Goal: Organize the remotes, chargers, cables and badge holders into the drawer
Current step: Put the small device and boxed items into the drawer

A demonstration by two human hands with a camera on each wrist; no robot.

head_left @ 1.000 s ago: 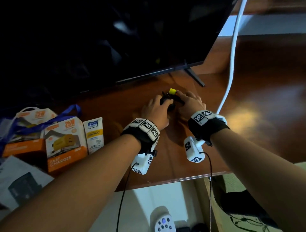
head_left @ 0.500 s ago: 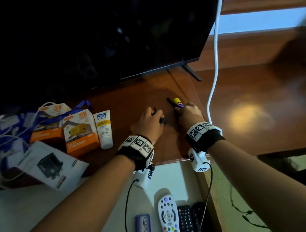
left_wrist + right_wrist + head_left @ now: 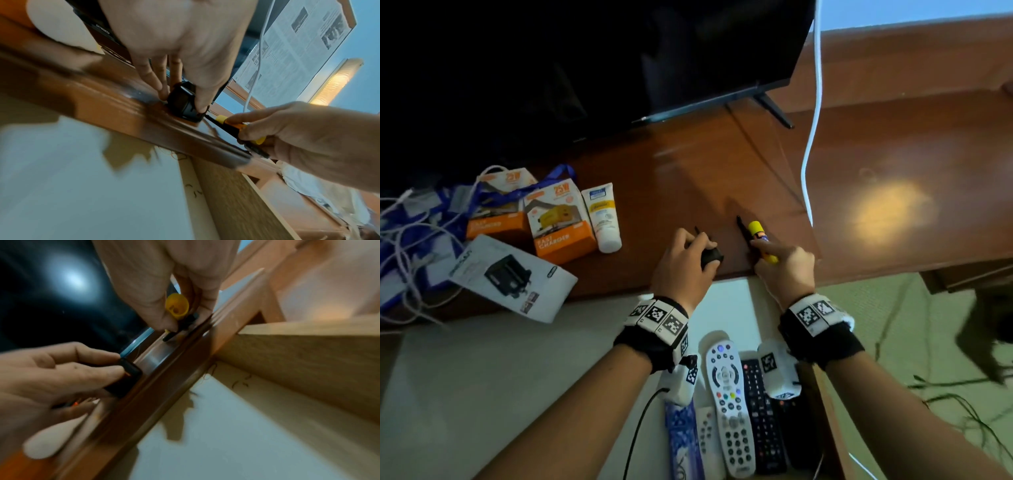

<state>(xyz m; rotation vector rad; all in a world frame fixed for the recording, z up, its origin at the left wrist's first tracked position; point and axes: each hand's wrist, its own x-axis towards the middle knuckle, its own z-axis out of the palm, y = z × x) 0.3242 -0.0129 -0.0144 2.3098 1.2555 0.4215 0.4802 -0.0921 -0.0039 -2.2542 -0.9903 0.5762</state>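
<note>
The person is drawing both hands back toward the bench's [image 3: 722, 178] front edge; a second ago they were together further in, under the TV [image 3: 585, 51], working on one dark bundle topped with a yellow cap. Now they are apart, each carrying its own piece. The left hand [image 3: 681, 263] is gripping a small black charger [image 3: 711, 256], fingers and thumb wrapped round it, and the left wrist view shows the block sitting right at the front lip. The right hand [image 3: 784, 265] is pinching a yellow marker [image 3: 762, 240] together with a thin black stick [image 3: 743, 228]; I cannot tell what that stick is.

Below the front edge the drawer [image 3: 726, 305] is standing open, and remotes [image 3: 726, 404] are already lying side by side along its right side. So the split looks like sorting: the charger seems headed for the drawer, straight beneath the hands, while the marker is not among the things named and may go elsewhere.

Plenty is waiting at the bench's left end: two orange charger boxes [image 3: 558, 222], a white tube [image 3: 602, 219], a leaflet [image 3: 513, 277], and a tangle of white cables [image 3: 404, 240] with blue lanyards [image 3: 441, 212]. The task is looking well short of done.
</note>
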